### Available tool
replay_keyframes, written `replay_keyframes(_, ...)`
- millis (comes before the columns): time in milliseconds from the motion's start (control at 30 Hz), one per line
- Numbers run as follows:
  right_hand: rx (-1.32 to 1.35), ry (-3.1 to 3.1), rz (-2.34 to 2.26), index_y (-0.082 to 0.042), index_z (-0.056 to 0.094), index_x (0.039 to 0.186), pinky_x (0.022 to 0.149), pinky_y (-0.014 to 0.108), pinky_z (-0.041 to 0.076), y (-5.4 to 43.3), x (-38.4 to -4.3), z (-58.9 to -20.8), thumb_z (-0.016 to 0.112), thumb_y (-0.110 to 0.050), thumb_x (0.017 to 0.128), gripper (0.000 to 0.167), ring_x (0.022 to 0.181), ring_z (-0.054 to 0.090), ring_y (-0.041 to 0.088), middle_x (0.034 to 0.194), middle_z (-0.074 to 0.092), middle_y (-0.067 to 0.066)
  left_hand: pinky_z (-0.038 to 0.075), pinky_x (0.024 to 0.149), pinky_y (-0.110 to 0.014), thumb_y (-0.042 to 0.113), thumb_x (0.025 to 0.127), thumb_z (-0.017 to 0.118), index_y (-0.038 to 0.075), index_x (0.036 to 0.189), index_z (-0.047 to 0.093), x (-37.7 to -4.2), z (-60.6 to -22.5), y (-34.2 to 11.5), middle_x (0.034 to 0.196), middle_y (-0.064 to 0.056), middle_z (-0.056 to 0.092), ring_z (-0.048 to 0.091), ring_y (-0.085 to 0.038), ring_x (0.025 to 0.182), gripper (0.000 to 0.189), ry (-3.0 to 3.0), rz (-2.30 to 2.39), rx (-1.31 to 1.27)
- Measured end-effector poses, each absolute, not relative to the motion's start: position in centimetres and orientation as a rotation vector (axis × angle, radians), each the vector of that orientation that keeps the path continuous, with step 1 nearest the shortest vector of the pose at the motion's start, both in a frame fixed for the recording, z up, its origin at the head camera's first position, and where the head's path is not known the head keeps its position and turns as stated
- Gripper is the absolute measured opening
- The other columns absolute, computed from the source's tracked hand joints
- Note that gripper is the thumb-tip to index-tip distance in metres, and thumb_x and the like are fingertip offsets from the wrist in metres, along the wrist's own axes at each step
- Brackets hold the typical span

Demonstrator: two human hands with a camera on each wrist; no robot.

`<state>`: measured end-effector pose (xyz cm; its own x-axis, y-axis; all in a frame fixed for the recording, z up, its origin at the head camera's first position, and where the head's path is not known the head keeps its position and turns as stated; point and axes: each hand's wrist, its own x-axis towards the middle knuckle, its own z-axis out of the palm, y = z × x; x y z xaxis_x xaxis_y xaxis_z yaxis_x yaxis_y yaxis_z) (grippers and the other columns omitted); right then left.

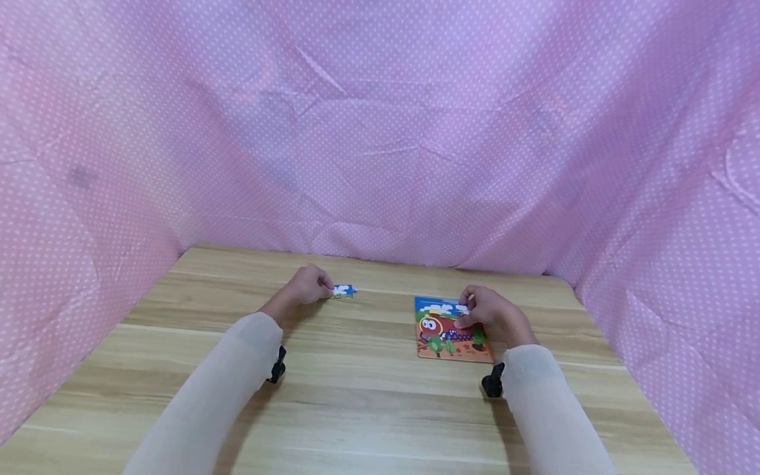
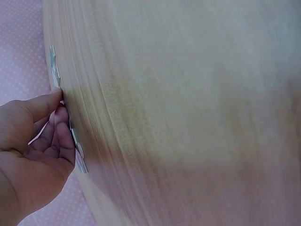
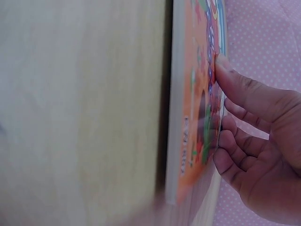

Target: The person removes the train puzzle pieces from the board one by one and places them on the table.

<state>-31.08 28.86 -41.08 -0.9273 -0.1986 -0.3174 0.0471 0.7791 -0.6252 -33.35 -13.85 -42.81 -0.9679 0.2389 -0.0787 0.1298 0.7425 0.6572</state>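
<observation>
A jigsaw puzzle (image 1: 454,346) with a red cartoon caterpillar, green leaves and orange ground lies flat in its tray on the right of the table. My right hand (image 1: 489,310) covers its upper right part. Thumb and curled fingers grip a thin puzzle piece at the picture surface, seen edge-on in the right wrist view; its print is mostly hidden. Farther left, blue, white and green loose puzzle pieces (image 1: 344,290) lie on the wood. At their left end my left hand (image 1: 309,285) pinches a piece between thumb and fingers, largely hidden by them.
The wooden table (image 1: 368,409) reaches back to a pink polka-dot cloth (image 1: 380,165) that hangs behind it and on both sides. Black wrist-worn devices (image 1: 493,381) sit below each forearm, by the sleeve cuffs.
</observation>
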Motion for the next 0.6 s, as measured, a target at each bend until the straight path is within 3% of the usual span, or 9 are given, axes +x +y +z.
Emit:
replay_keyframes(200,-0.109,2.597,-0.94,-0.007,0.057,0.119,0.095,0.048,0.047,28.8,-30.9,-41.1,0.083,-0.012,0.087,0.042,0.111,0.05,0.035,0.115,0.054,0.015,0.05,0.087,-0.037,0.005,0.095,0.07,0.003,0.098,0.074,-33.3,-42.7,-13.9,0.099,-0.009,0.068,0.059,-0.023,0.093,0.006,2.758,1.048,0.269)
replay_keyframes(433,-0.113,2.595,-0.936,-0.008,0.057,0.119,0.096,0.048,0.046,28.8,-31.0,-41.2,0.083,-0.013,0.087,0.041,0.112,0.05,0.034,0.115,0.054,0.015,0.051,0.074,-0.03,0.004,0.096,0.069,0.004,0.1,0.074,-33.6,-42.2,-13.8,0.098,-0.009,0.068,0.059,-0.021,0.087,0.007,2.723,1.106,0.253)
replay_keyframes(600,-0.161,2.609,-0.927,-0.007,0.057,0.119,0.095,0.047,0.045,29.0,-31.1,-41.3,0.084,-0.014,0.087,0.042,0.11,0.05,0.034,0.114,0.054,0.015,0.053,0.071,-0.028,0.004,0.096,0.069,0.002,0.103,0.074,-33.9,-41.9,-12.7,0.097,-0.009,0.07,0.062,-0.02,0.084,0.009,2.707,1.132,0.316)
